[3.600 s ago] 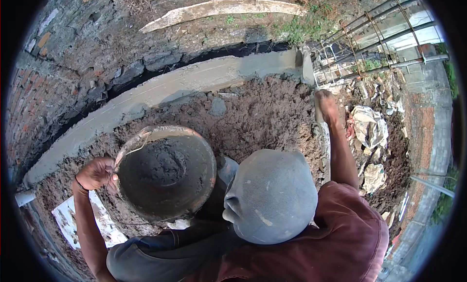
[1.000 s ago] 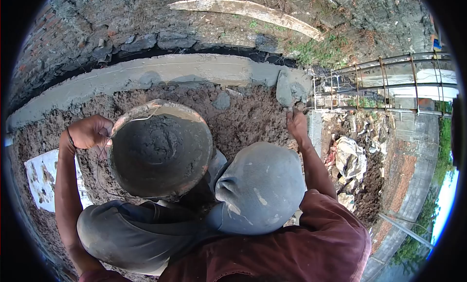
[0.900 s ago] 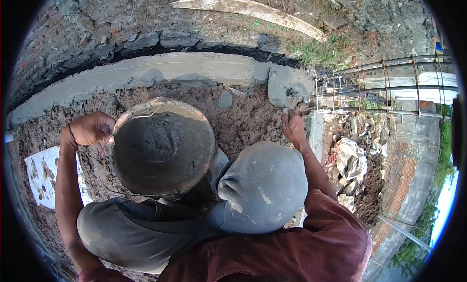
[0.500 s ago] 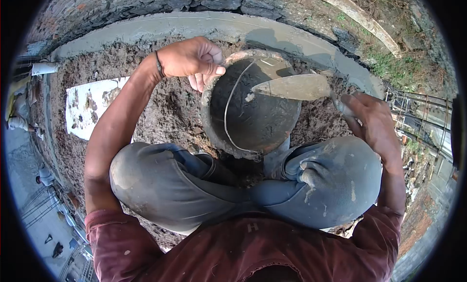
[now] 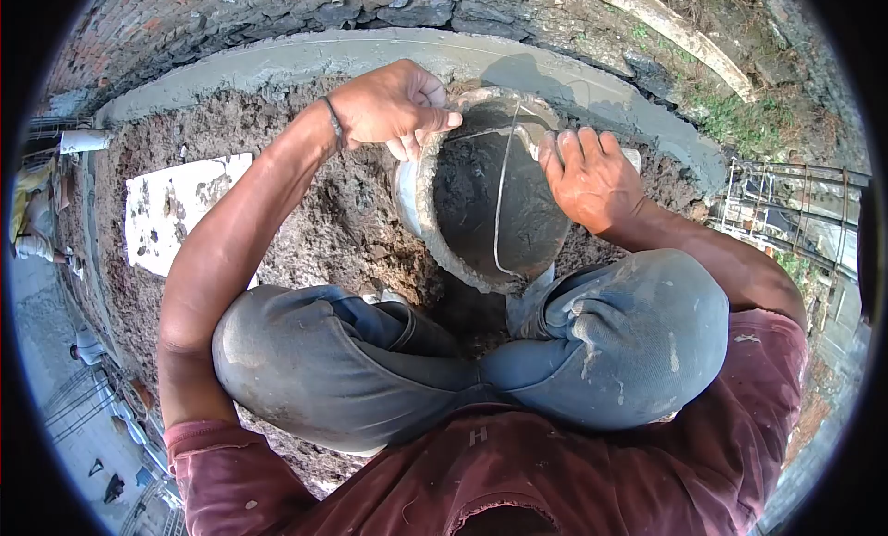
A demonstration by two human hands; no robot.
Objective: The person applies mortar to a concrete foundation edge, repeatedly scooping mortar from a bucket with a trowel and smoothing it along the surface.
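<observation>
A mortar-crusted bucket (image 5: 428,180) with wet grey mortar (image 5: 472,203) inside stands in front of my knees, tilted to the right. Its thin wire handle (image 5: 503,189) crosses the opening. My left hand (image 5: 398,106) is closed on the upper left of the rim, thumb over the edge. Over the right side of the bucket, my right hand (image 5: 587,180) is wrapped round the handle of a trowel (image 5: 633,157). The handle's end shows beyond my knuckles. Most of the trowel is hidden by my fingers and the bucket.
A smooth strip of wet mortar (image 5: 324,57) curves along the far side, backed by a stone wall (image 5: 416,9). A mud-spotted white board (image 5: 176,208) lies on the soil at left. Steel rebar (image 5: 805,203) stands at right. Other people (image 5: 37,240) are far left.
My right hand has swung left with the trowel, whose blade has dropped into the bucket. The bucket has tipped to the right, and its wire handle has shifted right.
</observation>
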